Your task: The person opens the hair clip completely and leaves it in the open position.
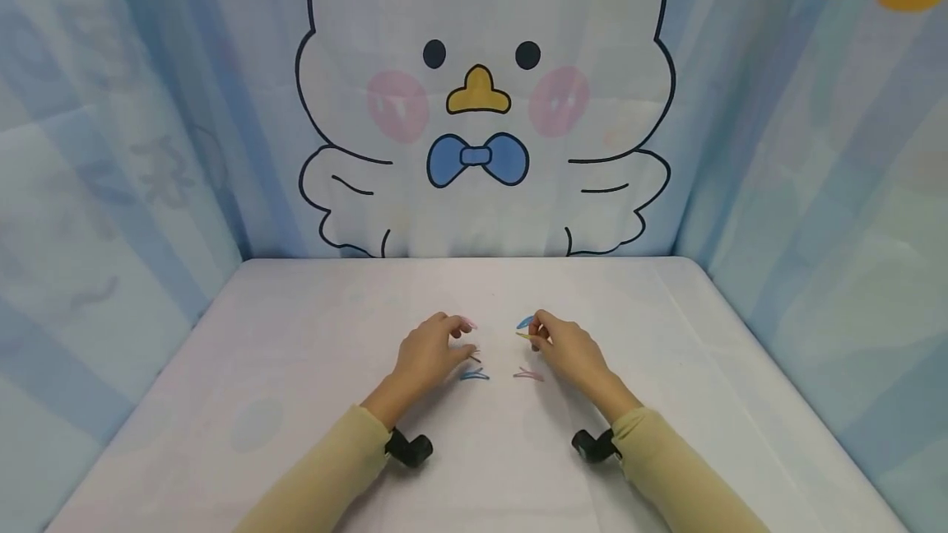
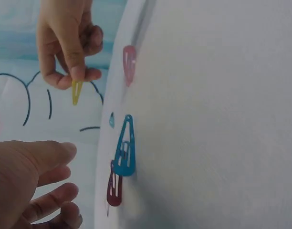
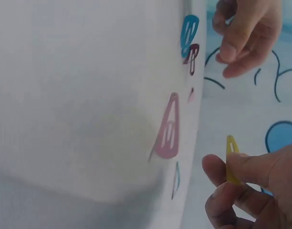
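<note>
My right hand (image 1: 570, 349) pinches a small yellow hair snap clip (image 3: 231, 157) between thumb and fingertips, raised over the table. The clip's narrow end points out past the fingertips in the left wrist view. Facing it, my left hand (image 2: 36, 186) has its fingers loosely bent and apart, with nothing between them. Near that hand a blue snap clip (image 2: 126, 150) and a dark red one (image 2: 114, 188) rest on the table. A pink snap clip (image 3: 169, 131) lies in front of my right hand, and another blue clip (image 1: 525, 322) lies behind it.
One more pink clip (image 1: 468, 322) lies just beyond my left fingers. The white-covered table (image 1: 296, 451) reaches back to a curtain (image 1: 474, 212) printed with a cartoon bird. More curtains hang along both sides.
</note>
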Available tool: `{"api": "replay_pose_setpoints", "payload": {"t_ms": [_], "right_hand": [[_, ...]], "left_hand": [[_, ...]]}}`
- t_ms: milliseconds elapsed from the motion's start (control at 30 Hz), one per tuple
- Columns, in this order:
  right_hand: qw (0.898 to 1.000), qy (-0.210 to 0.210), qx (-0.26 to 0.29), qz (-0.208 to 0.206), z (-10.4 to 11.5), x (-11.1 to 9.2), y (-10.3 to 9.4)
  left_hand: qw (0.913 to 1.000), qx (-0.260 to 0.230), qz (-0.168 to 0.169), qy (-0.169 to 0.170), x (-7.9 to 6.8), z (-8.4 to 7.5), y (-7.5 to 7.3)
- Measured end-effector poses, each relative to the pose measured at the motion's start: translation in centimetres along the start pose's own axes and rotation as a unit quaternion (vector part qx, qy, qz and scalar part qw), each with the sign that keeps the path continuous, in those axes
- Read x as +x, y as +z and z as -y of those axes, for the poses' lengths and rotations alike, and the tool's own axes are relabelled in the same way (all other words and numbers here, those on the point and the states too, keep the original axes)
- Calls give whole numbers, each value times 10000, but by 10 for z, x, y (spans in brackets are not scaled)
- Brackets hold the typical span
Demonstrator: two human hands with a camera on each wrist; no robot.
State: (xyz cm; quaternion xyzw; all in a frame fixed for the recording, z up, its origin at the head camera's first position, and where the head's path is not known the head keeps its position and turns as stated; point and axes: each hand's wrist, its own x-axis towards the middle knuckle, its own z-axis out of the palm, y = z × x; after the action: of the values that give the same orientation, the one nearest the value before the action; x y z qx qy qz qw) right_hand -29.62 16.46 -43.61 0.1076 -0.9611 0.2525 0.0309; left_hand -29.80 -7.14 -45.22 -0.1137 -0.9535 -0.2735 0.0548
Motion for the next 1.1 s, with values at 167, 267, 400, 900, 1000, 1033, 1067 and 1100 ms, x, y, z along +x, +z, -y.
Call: {"api": "replay_pose_setpoints", "payload": {"t_ms": [167, 267, 400, 900, 1000, 1033, 1067, 1100], "right_hand": [[9988, -430, 120, -187, 25, -12, -10], [9980, -577, 40, -239, 37, -21, -16], [9972, -691, -9, -293, 48, -32, -23], [9898, -1005, 119, -999, 64, -46, -33], [9878, -1043, 74, -1156, 66, -48, -31], [9866, -1074, 55, -1225, 66, -49, -30], [9852, -1117, 29, -1302, 67, -49, -29], [9838, -1154, -1, -1372, 67, -49, -28]], "left_hand": [[9979, -277, -211, 545, -4, -19, -8], [9941, -450, -375, 917, -10, -29, -13], [9881, -623, -561, 1286, -16, -42, -19], [9752, -634, -1566, 1430, -28, -62, -37], [9755, -655, -1612, 1350, -30, -63, -38], [9755, -666, -1622, 1328, -31, -63, -39], [9754, -679, -1632, 1315, -32, -63, -39], [9754, -691, -1642, 1296, -33, -63, -39]]}}
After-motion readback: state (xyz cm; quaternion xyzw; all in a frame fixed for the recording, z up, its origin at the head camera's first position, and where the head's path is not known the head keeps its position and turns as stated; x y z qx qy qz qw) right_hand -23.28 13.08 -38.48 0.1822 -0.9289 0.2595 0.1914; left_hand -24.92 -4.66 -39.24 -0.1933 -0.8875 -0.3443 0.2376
